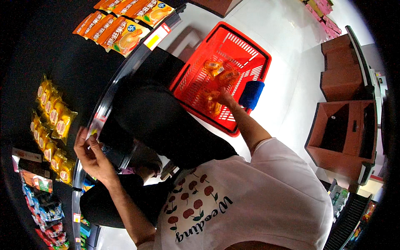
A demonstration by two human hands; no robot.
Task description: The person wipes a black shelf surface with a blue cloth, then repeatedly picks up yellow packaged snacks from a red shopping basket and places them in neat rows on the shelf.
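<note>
"Right hand (224,98), quick: where was it?"

"Down inside the red basket (201,60), arm across the rim just beside the blue sleeve (251,95) on the handle. Fingertips were at the orange-yellow packages (214,67)."

"Gripping one?"

"Couldn't tell. Fingertips blended into the wrappers, so grip width was unreadable."

"Packages themselves?"

"All loose on the basket's slotted bottom: some toward the middle, more by the hand. Exact count was unclear."

"Left hand (96,162)?"

"At the front edge of the dark shelf (85,75), by the price rail (109,100). Fingers were loosely curled, thumb set apart from them, a moderate gap. Contact with the rail: couldn't tell."

"Shelf stock?"

"Orange packets (125,36) at the far end, two rows of yellow packets (52,109) left of the hand, darker bags (45,208) nearer the lower corner."

"Basket position?"

"On the pale floor (287,87), next to the black-clothed leg (196,135). Brown display units (346,129) stood well apart, off to the right."

"Clothing?"

"White shirt (250,196), cherry print. Done."
</note>
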